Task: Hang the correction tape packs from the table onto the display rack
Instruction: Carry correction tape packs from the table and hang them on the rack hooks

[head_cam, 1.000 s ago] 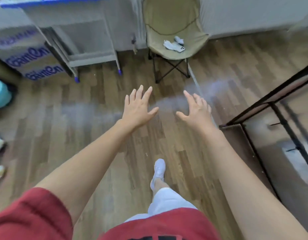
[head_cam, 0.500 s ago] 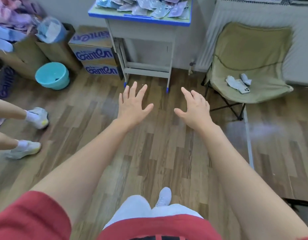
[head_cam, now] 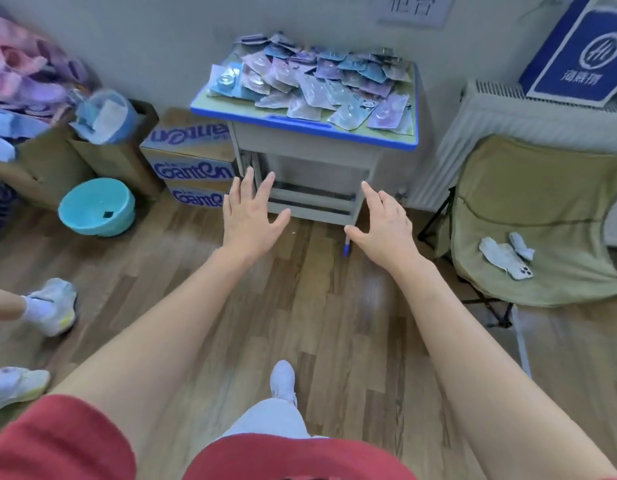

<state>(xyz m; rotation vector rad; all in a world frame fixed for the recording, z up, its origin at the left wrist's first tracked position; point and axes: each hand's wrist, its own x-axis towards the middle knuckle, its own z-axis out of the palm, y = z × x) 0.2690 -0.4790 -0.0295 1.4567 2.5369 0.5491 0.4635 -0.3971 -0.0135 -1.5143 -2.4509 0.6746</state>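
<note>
A small table (head_cam: 301,121) with a blue rim stands against the far wall. Its top is covered with a heap of correction tape packs (head_cam: 317,83) in blue, purple and clear wrapping. My left hand (head_cam: 249,216) is stretched forward with fingers spread, empty, in front of the table's lower shelf. My right hand (head_cam: 383,223) is held out the same way, empty, near the table's right leg. Both hands are below and short of the packs. The display rack is out of view.
A folding chair (head_cam: 542,216) with a phone (head_cam: 520,271) and cloths stands right of the table. Cardboard boxes (head_cam: 192,161) and a teal basin (head_cam: 97,206) sit to the left. Another person's feet (head_cam: 52,304) are at the left edge. A radiator (head_cam: 456,150) lines the wall.
The view has swung from the black rack and floor round to the table, which now fills the upper middle. Both hands stayed out in front, open and empty.
</note>
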